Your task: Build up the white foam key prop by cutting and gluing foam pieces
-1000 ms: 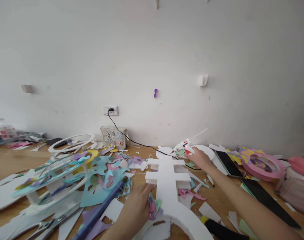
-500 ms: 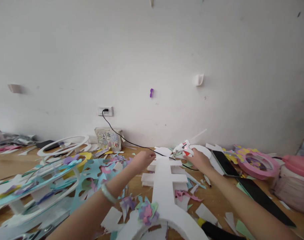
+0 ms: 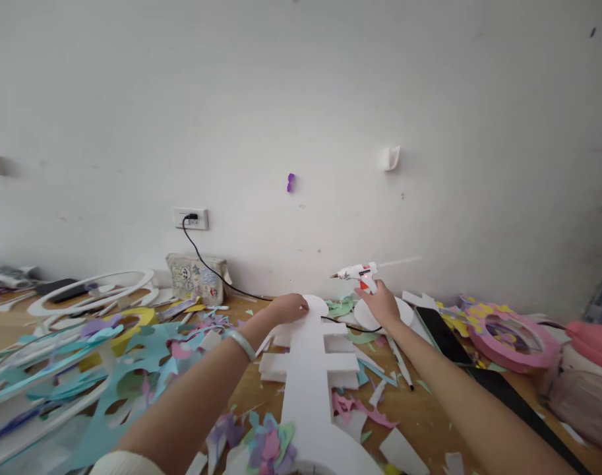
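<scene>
My right hand (image 3: 381, 305) is wrapped around the handle of a white hot glue gun (image 3: 361, 272). The gun is held above the table, its metal nozzle pointing left and a clear glue stick (image 3: 402, 261) poking out of its back. My left hand (image 3: 289, 309) is closed, with its fingertips at the rounded far end of a long white foam cutout (image 3: 308, 369); whatever is in the fingers is hidden. The gun's black cord (image 3: 246, 291) passes behind my left hand and over the cutout. Colourful paper flowers (image 3: 271, 443) sit on the cutout's near part.
White rings and blue cut sheets (image 3: 127, 369) crowd the left side. A patterned pouch (image 3: 196, 278) stands against the wall below a socket (image 3: 190, 219). At right are a white disc (image 3: 402, 313), a phone (image 3: 443, 335), a pink ring (image 3: 523, 343) and a pink-lidded container (image 3: 585, 386). Paper scraps litter the table.
The view has turned slightly right. My right hand has lifted the glue gun and levelled it. My left hand has come onto the cutout's far end, its fingers still closed.
</scene>
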{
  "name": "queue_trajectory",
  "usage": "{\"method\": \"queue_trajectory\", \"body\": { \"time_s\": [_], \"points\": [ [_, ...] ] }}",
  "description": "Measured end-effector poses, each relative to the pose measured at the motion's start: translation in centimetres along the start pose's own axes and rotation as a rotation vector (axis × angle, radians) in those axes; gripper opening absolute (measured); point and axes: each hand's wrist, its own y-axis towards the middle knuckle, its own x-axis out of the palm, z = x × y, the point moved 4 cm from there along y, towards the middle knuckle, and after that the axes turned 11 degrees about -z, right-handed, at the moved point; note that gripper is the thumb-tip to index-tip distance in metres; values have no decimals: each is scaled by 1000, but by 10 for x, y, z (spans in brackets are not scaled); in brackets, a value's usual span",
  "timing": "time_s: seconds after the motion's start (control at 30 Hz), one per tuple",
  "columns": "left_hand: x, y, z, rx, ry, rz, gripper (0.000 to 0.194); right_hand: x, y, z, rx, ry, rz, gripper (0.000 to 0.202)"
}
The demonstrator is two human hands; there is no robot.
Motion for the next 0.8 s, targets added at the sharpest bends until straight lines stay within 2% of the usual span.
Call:
{"method": "queue_trajectory", "body": {
  "time_s": [0.17, 0.33, 0.53, 0.67, 0.8],
  "points": [
    [-6, 10, -18, -36, 45, -97, 24, -5, 12, -2, -17, 162, 79, 41],
    [-11, 10, -35, -51, 96, -154, 22, -2, 15, -3, -59, 255, 93, 40],
    [-11, 8, -43, -132, 164, -139, 25, 3, 6, -5, -124, 259, 56, 40],
    [-20, 11, -39, -152, 206, -132, 24, 4, -1, -10, -169, 214, 26, 33],
    [-36, 15, -32, -223, 222, -2, 29, 7, 0, -13, -206, 139, 8, 35]
  ]
}}
